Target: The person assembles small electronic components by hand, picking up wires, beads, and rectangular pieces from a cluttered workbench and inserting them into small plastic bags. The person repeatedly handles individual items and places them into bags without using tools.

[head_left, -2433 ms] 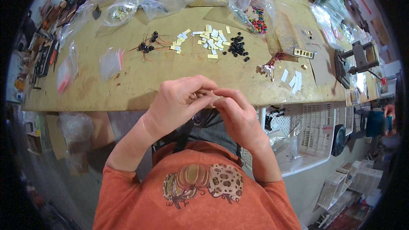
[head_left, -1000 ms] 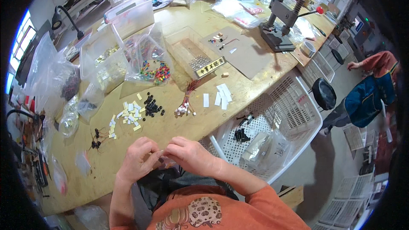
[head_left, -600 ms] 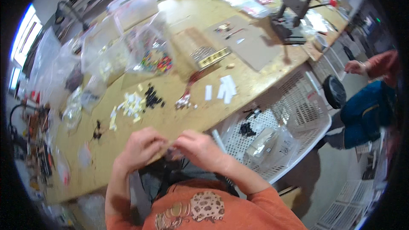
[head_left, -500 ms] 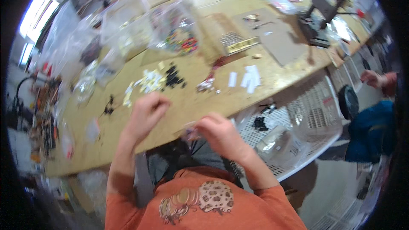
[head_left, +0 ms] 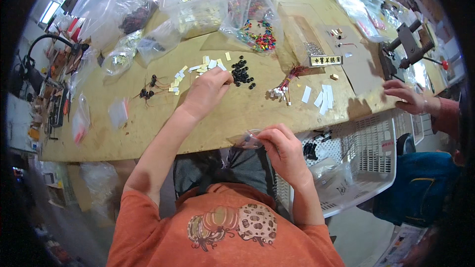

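My left hand point(head_left: 207, 92) reaches over the table, its fingers closed at the near edge of a scatter of small yellow and white rectangular pieces point(head_left: 179, 80). What it pinches, if anything, is hidden. Just right of its fingertips lies a pile of small black round parts point(head_left: 241, 74). At the table's front edge, my right hand point(head_left: 284, 149) grips a small transparent plastic bag point(head_left: 249, 140) by its side; dark and reddish contents show through, too small to name. Beyond it rest a bundle of red wires with white connectors point(head_left: 283, 89) and several white strips point(head_left: 324, 99).
Behind stand a plastic bin point(head_left: 195, 12) of yellowish pieces and a bag of colourful parts point(head_left: 257, 32). A white basket point(head_left: 381, 163) is below the table's right edge. At right are a black hand press point(head_left: 408, 47) and another person's hand point(head_left: 404, 95). Small black wired parts point(head_left: 147, 94) lie left.
My left hand has moved forward and right to the scattered pieces. The right hand still holds the bag near the edge. The view has shifted, and the other person's hand now reaches the table.
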Motion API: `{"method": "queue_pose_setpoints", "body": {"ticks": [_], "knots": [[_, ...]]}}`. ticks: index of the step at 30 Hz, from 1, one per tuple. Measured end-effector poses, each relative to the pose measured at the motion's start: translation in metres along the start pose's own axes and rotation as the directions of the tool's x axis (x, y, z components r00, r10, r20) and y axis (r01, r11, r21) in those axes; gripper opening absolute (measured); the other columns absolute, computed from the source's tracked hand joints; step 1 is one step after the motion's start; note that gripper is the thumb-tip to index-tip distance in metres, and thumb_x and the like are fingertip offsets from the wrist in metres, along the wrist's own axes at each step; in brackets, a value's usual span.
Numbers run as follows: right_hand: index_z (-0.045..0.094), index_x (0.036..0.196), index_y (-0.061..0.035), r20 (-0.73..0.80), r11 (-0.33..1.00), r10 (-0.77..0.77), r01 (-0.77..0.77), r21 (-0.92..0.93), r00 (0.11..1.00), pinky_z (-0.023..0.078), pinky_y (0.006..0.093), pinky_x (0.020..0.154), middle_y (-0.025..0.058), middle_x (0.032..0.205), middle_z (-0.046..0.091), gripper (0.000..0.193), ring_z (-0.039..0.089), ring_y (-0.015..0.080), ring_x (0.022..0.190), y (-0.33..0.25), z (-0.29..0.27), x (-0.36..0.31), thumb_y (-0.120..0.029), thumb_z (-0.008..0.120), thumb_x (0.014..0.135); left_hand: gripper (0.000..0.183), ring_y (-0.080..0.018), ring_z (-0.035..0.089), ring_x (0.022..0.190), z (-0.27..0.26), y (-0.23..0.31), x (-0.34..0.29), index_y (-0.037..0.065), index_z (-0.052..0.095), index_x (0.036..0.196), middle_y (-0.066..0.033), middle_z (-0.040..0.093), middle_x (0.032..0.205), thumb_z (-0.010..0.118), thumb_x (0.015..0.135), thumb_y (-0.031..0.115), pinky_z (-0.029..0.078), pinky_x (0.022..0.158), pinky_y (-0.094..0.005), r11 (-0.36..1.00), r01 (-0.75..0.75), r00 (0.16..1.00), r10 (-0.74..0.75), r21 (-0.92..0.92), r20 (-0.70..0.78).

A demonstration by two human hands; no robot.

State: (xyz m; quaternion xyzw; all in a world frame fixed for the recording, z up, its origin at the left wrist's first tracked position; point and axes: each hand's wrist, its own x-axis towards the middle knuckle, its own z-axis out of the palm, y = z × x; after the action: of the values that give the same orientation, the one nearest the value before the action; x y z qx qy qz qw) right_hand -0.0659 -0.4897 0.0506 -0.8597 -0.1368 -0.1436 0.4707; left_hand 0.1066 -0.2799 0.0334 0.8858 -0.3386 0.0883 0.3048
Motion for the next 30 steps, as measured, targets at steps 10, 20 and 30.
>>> {"method": "queue_pose_setpoints", "body": {"ticks": [10,20,30], "knots": [[0.065,0.099,-0.0017,0.021,0.999,0.008,-0.007,-0.042,1.0,0.053,0.0382,0.075,0.0139,0.096,0.063,0.017,0.064,0.0335,0.088,-0.008,0.006,0.007,0.006,0.067,0.085,0.012,-0.0313,0.067,0.087,0.005,-0.002,-0.002,0.006,0.066,0.097,-0.0116,0.067,0.092,0.069,0.086,0.008,0.054,0.077,-0.0413,1.0,-0.009,0.999,0.01,0.029,-0.032],[0.065,0.098,-0.001,0.037,0.995,-0.013,0.017,-0.096,0.999,0.053,0.0387,0.075,0.0151,0.095,0.063,0.014,0.064,0.0344,0.087,-0.016,0.005,0.013,0.005,0.067,0.085,0.009,-0.0332,0.068,0.084,0.019,0.005,0.009,0.005,0.068,0.092,-0.0136,0.067,0.09,0.065,0.086,0.011,0.055,0.077,-0.0438,0.998,-0.067,0.998,0.067,0.019,-0.007],[0.063,0.098,0.0002,0.065,0.998,-0.042,0.046,-0.053,0.997,0.054,0.0372,0.079,0.0152,0.099,0.063,0.012,0.065,0.0344,0.091,-0.026,0.003,0.024,0.005,0.065,0.088,0.007,-0.0218,0.07,0.075,-0.003,-0.001,0.007,0.002,0.069,0.088,-0.0133,0.07,0.083,0.067,0.082,0.004,0.055,0.07,-0.0339,0.991,0.113,0.99,-0.107,-0.067,0.096]]}}
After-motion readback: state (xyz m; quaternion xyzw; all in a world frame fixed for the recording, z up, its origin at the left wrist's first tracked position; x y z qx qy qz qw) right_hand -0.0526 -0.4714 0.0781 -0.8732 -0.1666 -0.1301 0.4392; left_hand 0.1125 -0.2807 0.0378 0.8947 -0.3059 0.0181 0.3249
